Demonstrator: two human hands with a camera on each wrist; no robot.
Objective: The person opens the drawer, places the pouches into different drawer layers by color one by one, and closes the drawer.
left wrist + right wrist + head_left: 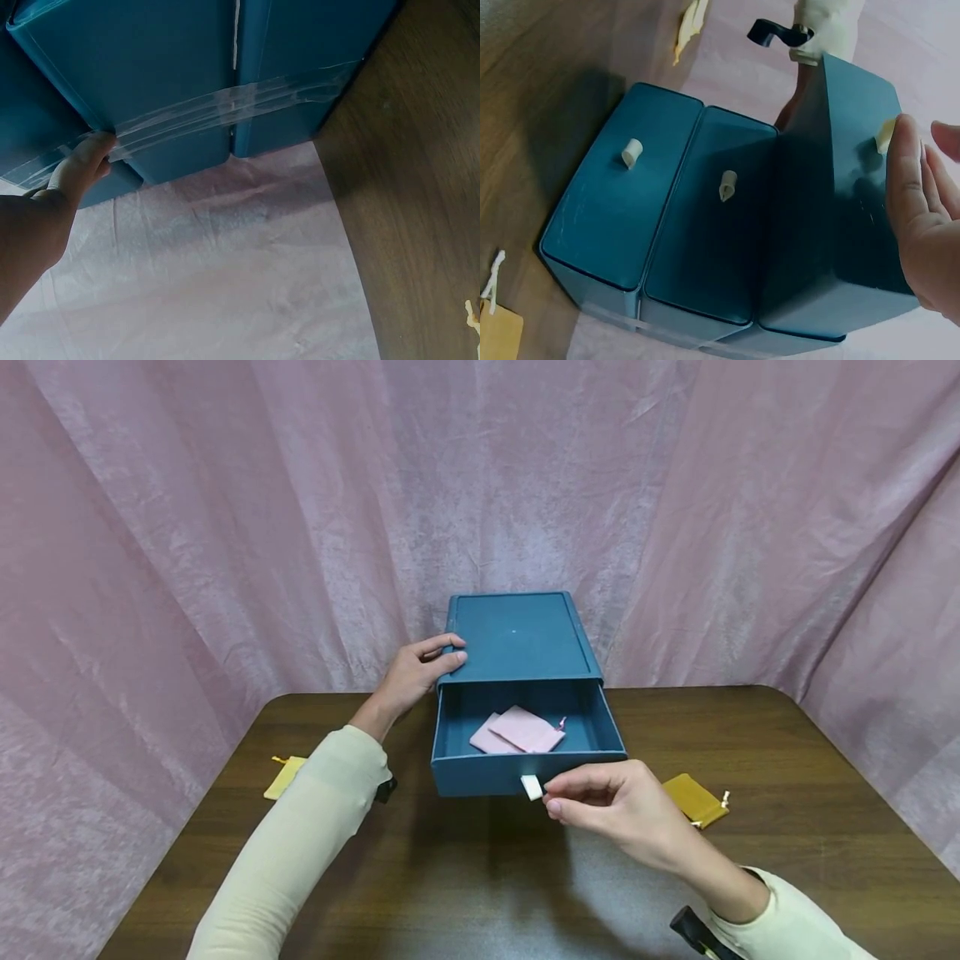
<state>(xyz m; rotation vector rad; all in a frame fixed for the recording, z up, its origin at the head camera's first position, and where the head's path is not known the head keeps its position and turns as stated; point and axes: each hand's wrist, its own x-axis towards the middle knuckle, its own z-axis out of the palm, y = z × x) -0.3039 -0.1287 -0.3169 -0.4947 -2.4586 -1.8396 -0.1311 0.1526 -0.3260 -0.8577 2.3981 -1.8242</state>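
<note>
A blue drawer cabinet point(521, 639) stands on the table, its top drawer point(480, 775) pulled out. Two pink pouches point(528, 728) lie overlapping inside, one with a drawstring showing. My left hand point(416, 672) rests at the left edge of the cabinet's top, fingers and thumb extended over it. In the left wrist view the same hand point(79, 165) touches the cabinet's taped side. Just right of the drawer's white pull tab point(531, 787) is my right hand point(618, 810). From the right wrist, the tab point(885, 136) appears beside the fingertips, with the thumb apart.
Two lower drawers with pale pull tabs point(727, 185) are closed. Clear tape point(240, 105) runs along the cabinet's side. A light yellow pouch point(285, 777) lies on the wooden table point(450, 877) at left, a mustard pouch point(693, 797) at right. A pink curtain point(300, 527) hangs behind.
</note>
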